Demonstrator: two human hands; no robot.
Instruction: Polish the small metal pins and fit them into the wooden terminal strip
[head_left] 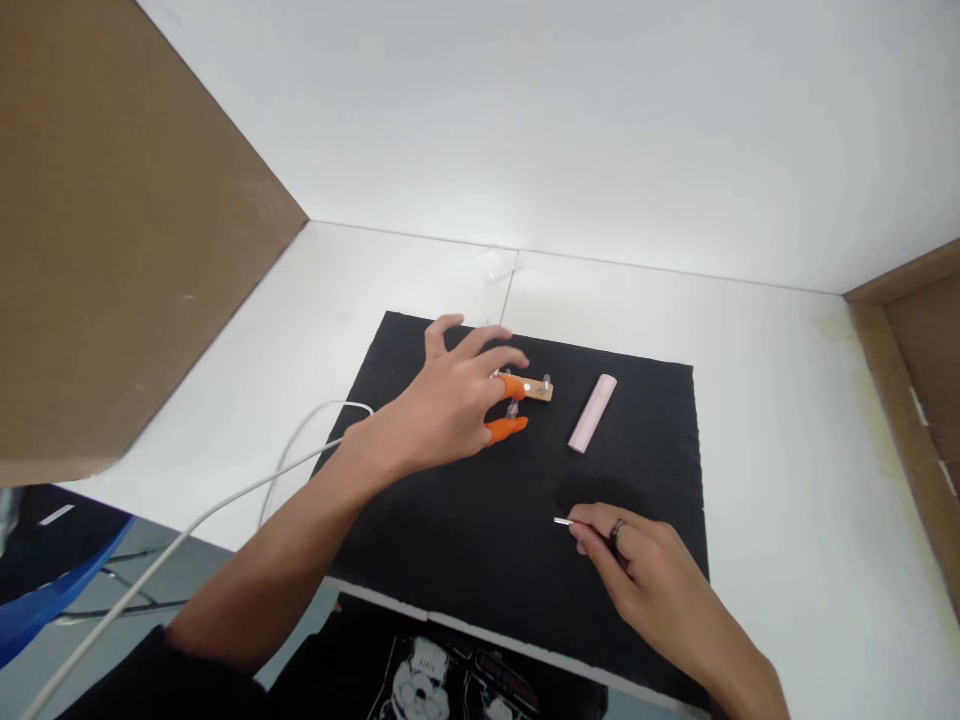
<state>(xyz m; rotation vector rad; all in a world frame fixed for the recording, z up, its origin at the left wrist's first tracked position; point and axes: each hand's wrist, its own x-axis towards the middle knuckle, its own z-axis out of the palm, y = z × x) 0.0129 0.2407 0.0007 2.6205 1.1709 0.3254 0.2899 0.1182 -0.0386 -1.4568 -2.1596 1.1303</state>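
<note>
My left hand (457, 395) reaches over the black mat (450, 520), with orange finger cots on its thumb and index finger. Between those two fingertips is a small clear piece (512, 409), apparently pinched; its kind is too small to make out. Just beyond the fingers lies a short tan strip (536, 390) with small clear upright parts on it, its left end partly hidden by the hand. Near the front right of the mat, my right hand (637, 560) wears a ring and pinches a thin, silvery-white stick (562, 521) whose tip pokes out leftward.
A pale pink, slim bar-shaped case (592, 413) lies on the mat right of the strip. Behind the mat, a clear plastic piece (497, 263) rests on the white table (772, 400). A white cable (225, 500) passes by my left forearm. Brown panels (150, 220) stand at both sides.
</note>
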